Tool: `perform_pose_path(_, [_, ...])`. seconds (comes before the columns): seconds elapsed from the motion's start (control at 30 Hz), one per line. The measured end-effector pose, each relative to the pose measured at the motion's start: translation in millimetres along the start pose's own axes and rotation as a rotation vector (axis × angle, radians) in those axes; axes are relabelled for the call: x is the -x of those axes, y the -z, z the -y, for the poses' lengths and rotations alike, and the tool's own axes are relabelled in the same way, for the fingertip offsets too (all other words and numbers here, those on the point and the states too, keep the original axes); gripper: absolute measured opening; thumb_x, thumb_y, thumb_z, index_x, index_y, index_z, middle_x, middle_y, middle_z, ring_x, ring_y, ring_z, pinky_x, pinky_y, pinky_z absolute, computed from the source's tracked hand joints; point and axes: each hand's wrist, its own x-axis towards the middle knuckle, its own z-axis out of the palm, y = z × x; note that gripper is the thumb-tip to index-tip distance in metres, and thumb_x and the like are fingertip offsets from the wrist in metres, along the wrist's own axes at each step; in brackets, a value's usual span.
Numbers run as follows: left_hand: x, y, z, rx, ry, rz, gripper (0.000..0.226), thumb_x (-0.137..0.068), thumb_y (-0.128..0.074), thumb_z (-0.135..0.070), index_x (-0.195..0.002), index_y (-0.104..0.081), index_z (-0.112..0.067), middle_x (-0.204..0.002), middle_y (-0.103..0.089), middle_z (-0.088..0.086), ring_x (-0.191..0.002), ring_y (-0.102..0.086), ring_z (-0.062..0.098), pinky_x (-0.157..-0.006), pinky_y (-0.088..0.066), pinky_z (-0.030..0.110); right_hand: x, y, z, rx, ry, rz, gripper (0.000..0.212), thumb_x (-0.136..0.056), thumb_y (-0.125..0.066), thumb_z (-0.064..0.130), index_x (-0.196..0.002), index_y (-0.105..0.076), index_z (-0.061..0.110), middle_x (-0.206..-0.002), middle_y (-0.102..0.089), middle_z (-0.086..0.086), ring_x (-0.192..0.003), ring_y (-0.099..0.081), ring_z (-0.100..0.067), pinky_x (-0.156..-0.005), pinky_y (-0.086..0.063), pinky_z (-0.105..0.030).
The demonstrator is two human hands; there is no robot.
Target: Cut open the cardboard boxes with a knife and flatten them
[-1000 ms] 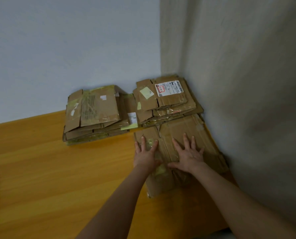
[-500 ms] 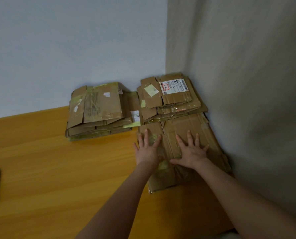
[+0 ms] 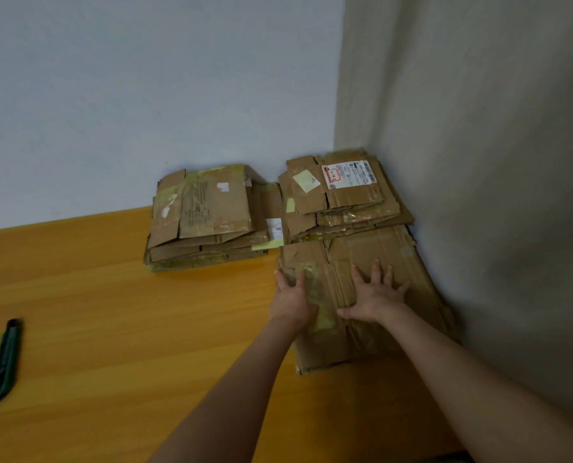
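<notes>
Both palms are flat: your left hand and right hand press, fingers straight, on the flattened cardboard box right of centre. The green utility knife lies at lower left.

2 bare forearms, bare left hand, bare right hand
</notes>
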Motion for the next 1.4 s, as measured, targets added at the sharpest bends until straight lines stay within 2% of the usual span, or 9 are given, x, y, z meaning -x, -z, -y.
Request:
perform_pose_path(0.13, [5.4, 9.2, 2.8, -0.047, -0.037, 0.004, 0.086, -0.093, -0.061, -0.032, -0.156, -0.002, -0.024, -0.159, 0.021, 0.015, -0.148, -0.013, 0.036, -0.115, -0.033, 0.042, 5.3, 9.8, 10.6, -0.032, -0.001, -0.044, 0.109, -0.076, -0.052, 0.076, -0.154, 0.006, 0.026, -0.158, 0.023, -0.014, -0.144, 0.018, -0.041, -0.112, 0.000, -0.066])
perform_pose_path(0.27, [6.5, 40.4, 15.6, -0.211, -0.104, -0.180, 0.091, -0.093, -0.062, -0.029, -0.155, 0.004, -0.020, -0.161, 0.015, 0.011, -0.150, -0.003, 0.032, -0.119, -0.021, 0.042, 6.3, 19.5, 34.1, -0.055, 0.041, -0.254, 0.107, -0.078, -0.056, 0.071, -0.154, 0.006, 0.029, -0.158, 0.024, -0.011, -0.145, 0.018, -0.039, -0.115, 0.000, -0.063])
perform_pose_path(0.43, [-8.7, 109.5, 60.5, -0.296, -0.058, -0.345, 0.110, -0.083, -0.065, -0.056, -0.155, 0.010, -0.022, -0.163, 0.011, 0.006, -0.150, 0.006, 0.027, -0.121, -0.006, 0.048, -9.0, 56.5, 69.9, -0.072, 0.147, -0.403, 0.111, -0.078, -0.057, 0.071, -0.153, 0.012, 0.028, -0.157, 0.027, -0.010, -0.145, 0.020, -0.036, -0.116, 0.003, -0.059])
perform_pose_path(0.57, [-35.7, 155.7, 107.6, -0.168, 0.098, -0.439, 0.086, -0.091, -0.038, -0.068, -0.156, 0.003, -0.029, -0.163, 0.009, 0.002, -0.150, 0.005, 0.026, -0.119, -0.007, 0.056, -36.2, 85.8, 95.9, -0.065, 0.161, -0.447, 0.106, -0.081, -0.052, 0.071, -0.153, 0.013, 0.028, -0.157, 0.026, -0.011, -0.145, 0.019, -0.038, -0.116, 0.001, -0.060])
perform_pose_path(0.7, [-74.1, 167.6, 147.5, -0.064, 0.219, -0.355, 0.078, -0.090, -0.036, -0.071, -0.153, -0.001, -0.041, -0.163, 0.010, -0.002, -0.149, 0.006, 0.031, -0.112, -0.010, 0.068, -71.8, 102.7, 106.0, -0.066, 0.105, -0.435, 0.099, -0.085, -0.046, 0.071, -0.152, 0.013, 0.029, -0.156, 0.028, -0.012, -0.144, 0.019, -0.041, -0.116, 0.001, -0.061])
perform_pose_path(0.83, [-99.7, 146.3, 149.0, -0.067, 0.227, -0.226, 0.084, -0.085, -0.041, -0.075, -0.152, 0.000, -0.044, -0.161, 0.020, 0.000, -0.146, 0.017, 0.038, -0.108, -0.010, 0.073, -103.0, 94.2, 98.6, -0.077, 0.076, -0.267, 0.103, -0.082, -0.047, 0.074, -0.151, 0.017, 0.033, -0.157, 0.026, -0.012, -0.144, 0.017, -0.041, -0.117, -0.002, -0.059])
perform_pose_path(1.07, [-113.9, 143.7, 138.9, -0.122, 0.281, -0.229, 0.084, -0.086, -0.039, -0.075, -0.153, 0.002, -0.043, -0.161, 0.021, 0.004, -0.146, 0.016, 0.041, -0.108, -0.010, 0.073, -117.4, 88.3, 102.1, -0.049, 0.044, -0.249, 0.097, -0.084, -0.035, 0.078, -0.151, 0.019, 0.032, -0.156, 0.030, -0.012, -0.143, 0.020, -0.042, -0.116, 0.001, -0.059])
perform_pose_path(1.2, [-112.0, 145.4, 133.9, -0.145, 0.282, -0.250, 0.083, -0.087, -0.037, -0.075, -0.153, -0.001, -0.040, -0.161, 0.018, 0.008, -0.146, 0.013, 0.042, -0.110, -0.007, 0.071, -113.7, 97.7, 101.7, -0.063, 0.035, -0.214, 0.099, -0.084, -0.040, 0.076, -0.152, 0.016, 0.030, -0.157, 0.027, -0.014, -0.144, 0.018, -0.043, -0.115, -0.004, -0.061])
perform_pose_path(1.4, [-96.4, 156.7, 117.8, -0.180, 0.241, -0.342, 0.068, -0.097, -0.032, -0.060, -0.155, -0.010, -0.033, -0.163, 0.008, 0.008, -0.149, 0.005, 0.035, -0.116, -0.010, 0.061, -87.6, 110.1, 102.5, -0.069, 0.050, -0.358, 0.091, -0.089, -0.043, 0.067, -0.154, 0.009, 0.029, -0.160, 0.016, -0.014, -0.146, 0.012, -0.040, -0.116, -0.004, -0.060])
